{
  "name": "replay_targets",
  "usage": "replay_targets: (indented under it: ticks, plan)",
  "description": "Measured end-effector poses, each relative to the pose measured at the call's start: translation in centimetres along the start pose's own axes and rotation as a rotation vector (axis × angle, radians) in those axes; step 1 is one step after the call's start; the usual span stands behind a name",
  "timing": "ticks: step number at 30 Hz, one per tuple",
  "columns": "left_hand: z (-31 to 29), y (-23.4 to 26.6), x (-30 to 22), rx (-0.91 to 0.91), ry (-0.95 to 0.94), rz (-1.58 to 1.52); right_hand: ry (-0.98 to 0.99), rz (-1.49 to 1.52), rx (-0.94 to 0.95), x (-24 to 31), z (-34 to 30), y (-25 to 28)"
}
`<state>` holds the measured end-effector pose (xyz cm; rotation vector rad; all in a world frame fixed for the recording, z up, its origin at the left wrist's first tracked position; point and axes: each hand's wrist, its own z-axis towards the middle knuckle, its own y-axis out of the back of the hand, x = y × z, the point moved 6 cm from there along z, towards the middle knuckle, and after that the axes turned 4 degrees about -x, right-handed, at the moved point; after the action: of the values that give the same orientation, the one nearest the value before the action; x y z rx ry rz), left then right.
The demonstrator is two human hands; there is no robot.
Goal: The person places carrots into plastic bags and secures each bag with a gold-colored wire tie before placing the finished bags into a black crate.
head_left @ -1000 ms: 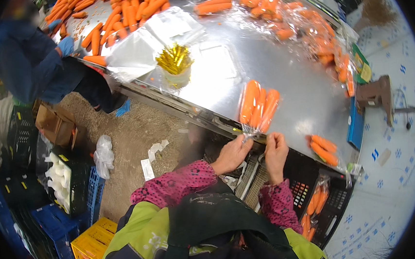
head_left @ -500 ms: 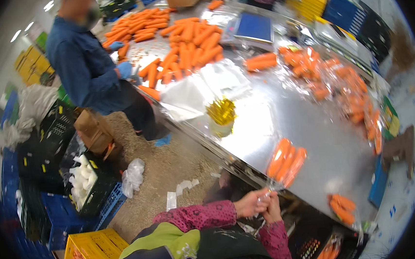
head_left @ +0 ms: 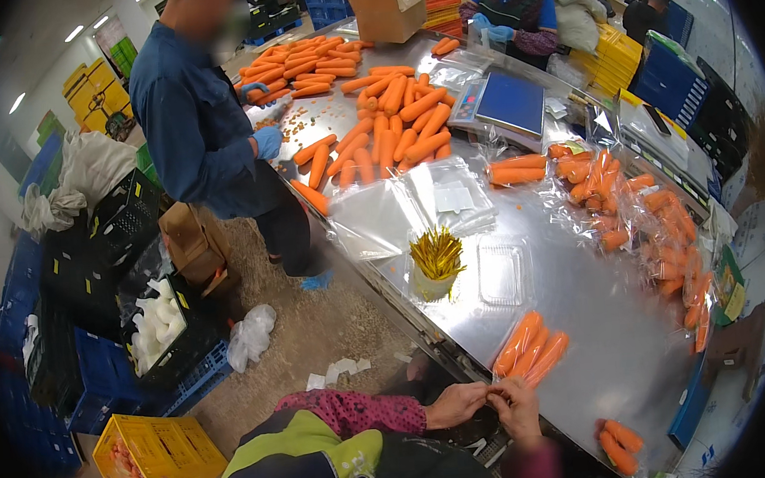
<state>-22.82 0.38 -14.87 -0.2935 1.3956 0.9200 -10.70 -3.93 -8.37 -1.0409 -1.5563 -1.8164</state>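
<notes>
A clear plastic bag of carrots (head_left: 530, 349) lies near the edge of the metal table, its gathered end toward me. My left hand (head_left: 458, 405) reaches this end from the left with its fingertips pinched. From the right my right hand (head_left: 515, 406) meets it, thumb and fingers pressed together at the same spot. Both hands appear closed on the neck of the bag; the fingers hide most of it. Just beyond stands a pale tub of gold twist ties (head_left: 436, 254), beside a clear plastic tray (head_left: 504, 273).
Flat clear bags (head_left: 368, 222) lie beyond the ties, before a heap of loose carrots (head_left: 396, 126). Bagged carrots (head_left: 613, 194) line the right side; another bag (head_left: 621, 445) sits near the corner. A blue-topped scale (head_left: 511, 103) stands farther back. Two people (head_left: 198, 119) work around the table.
The view has tilted up, so the scene sits lower. My hands have moved closer to the carrots along the neck of the bag. The bag stays at about the same table spot.
</notes>
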Motion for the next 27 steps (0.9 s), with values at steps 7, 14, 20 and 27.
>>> replay_targets:
  ticks: [7, 14, 20, 27]
  plan:
    - [-0.1, -0.2, 0.2, -0.048, -0.045, 0.026, 0.164, 0.051, -0.112, -0.6, -0.1, -0.3]
    - [-1.0, -0.9, 0.3, -0.206, 0.218, -0.334, 0.13, 0.118, -0.24, -0.8, -1.1, -0.8]
    - [-1.6, -0.7, 1.1, -0.34, 0.631, -0.849, 0.282, 0.059, -0.378, -0.3, -2.2, -1.3]
    - [2.2, 0.6, 2.8, 0.265, 0.565, -0.724, 0.606, -0.274, -0.034, 3.8, -1.0, 0.6]
